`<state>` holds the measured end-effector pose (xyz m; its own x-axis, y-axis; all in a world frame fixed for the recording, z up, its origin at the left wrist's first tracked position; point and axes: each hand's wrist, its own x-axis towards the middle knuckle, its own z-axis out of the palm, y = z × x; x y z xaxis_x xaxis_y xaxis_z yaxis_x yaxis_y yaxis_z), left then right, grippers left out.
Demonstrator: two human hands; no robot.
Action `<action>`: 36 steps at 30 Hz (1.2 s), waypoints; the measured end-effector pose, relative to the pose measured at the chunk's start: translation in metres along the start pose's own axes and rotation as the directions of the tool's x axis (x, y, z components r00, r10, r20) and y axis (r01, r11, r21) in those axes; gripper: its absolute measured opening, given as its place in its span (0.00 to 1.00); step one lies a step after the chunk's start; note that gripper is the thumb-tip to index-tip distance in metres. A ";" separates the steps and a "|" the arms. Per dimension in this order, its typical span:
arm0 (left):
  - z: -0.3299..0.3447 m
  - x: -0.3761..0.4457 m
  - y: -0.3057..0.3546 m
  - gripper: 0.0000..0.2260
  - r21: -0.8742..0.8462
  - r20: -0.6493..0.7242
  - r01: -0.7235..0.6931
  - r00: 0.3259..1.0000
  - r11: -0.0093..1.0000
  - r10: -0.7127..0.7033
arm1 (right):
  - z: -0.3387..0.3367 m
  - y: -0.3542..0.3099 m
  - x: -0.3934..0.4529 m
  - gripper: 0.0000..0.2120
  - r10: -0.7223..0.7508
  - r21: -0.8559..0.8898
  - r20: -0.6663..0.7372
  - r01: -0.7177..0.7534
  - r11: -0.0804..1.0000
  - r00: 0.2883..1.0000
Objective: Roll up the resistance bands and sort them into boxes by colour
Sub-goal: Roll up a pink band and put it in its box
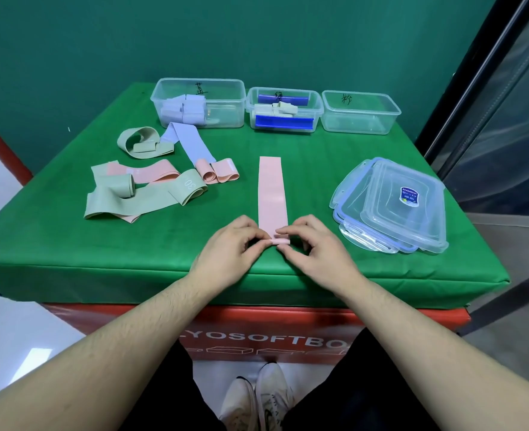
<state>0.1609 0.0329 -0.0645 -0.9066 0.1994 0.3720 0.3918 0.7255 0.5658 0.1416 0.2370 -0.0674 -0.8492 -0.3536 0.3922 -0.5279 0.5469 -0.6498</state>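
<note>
Pink band (271, 188) is laid flat at the middle of the green table (313, 169), running toward 12 o'clock, with its near end curled into a small roll. That roll is pinched by the left hand (230, 244) from 9 o'clock and by the right hand (311, 244) from 3 o'clock, fingers curled on it. Three clear boxes are lined up at 12 o'clock: the left box (198, 102) is loaded with pale blue rolls, the middle box (284, 108) with greenish rolls, and the right box (360, 112) is marked with a handwritten label. Loose bands (151, 181) are piled at 10 o'clock, pretty messy. Stacked lids (393, 206) are parked at 3 o'clock.
</note>
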 end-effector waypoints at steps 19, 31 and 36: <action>0.001 -0.001 0.001 0.08 0.056 -0.043 -0.003 0.999 0.998 0.006 | 0.002 0.001 0.002 0.08 0.022 -0.052 -0.007 -0.023 0.998 1.000; 0.001 0.002 0.000 0.07 0.031 -0.040 0.000 0.999 1.000 0.001 | 0.006 0.002 0.005 0.11 0.042 -0.133 -0.001 -0.041 0.990 0.999; 0.002 0.003 0.000 0.07 0.058 -0.046 -0.021 0.999 0.998 0.024 | 0.004 -0.002 0.003 0.14 0.034 -0.147 -0.016 -0.036 0.989 0.999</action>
<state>0.1580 0.0350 -0.0653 -0.8888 0.1864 0.4187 0.4012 0.7579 0.5144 0.1404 0.2316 -0.0681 -0.8669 -0.3228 0.3800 -0.4934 0.6648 -0.5609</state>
